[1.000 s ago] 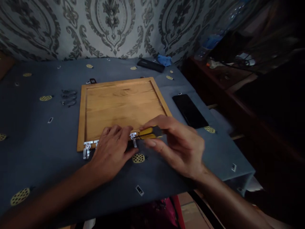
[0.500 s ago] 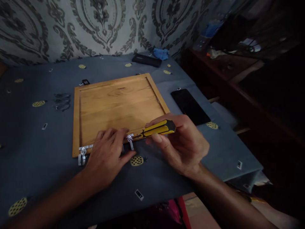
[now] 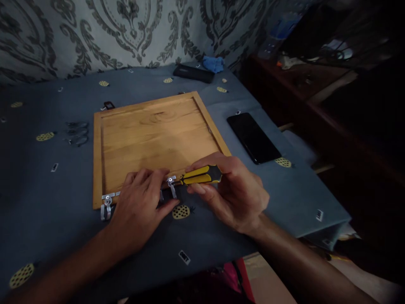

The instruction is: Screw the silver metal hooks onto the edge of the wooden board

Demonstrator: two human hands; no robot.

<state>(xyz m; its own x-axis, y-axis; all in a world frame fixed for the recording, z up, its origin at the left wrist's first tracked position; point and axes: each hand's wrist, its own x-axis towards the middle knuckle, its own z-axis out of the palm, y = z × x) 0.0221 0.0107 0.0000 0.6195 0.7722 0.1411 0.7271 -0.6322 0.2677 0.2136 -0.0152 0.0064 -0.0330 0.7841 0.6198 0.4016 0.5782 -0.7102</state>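
A wooden panel with a raised frame (image 3: 136, 143) lies flat on the table. Along its near edge runs a metal hook rail with a left hook (image 3: 106, 204) and a right hook (image 3: 172, 185), each with a screw head showing. My left hand (image 3: 141, 207) grips the near edge over the rail, fingers on top and thumb beside the right hook; it covers the rail's middle. In my right hand (image 3: 236, 194) is a screwdriver (image 3: 202, 175) with a yellow and black handle, held nearly level. Its tip is at the right hook; contact is hard to make out.
A black phone (image 3: 254, 137) lies right of the panel. Behind are a dark case (image 3: 193, 73) and a blue cloth (image 3: 213, 64). Several small metal hooks (image 3: 76, 133) lie on the left, and a dark buckle-like piece (image 3: 109, 105) sits at the panel's far edge.
My right hand has shifted slightly left, bringing the screwdriver's tip up to the right hook. My left hand keeps its grip at the edge. The view has tilted a little.
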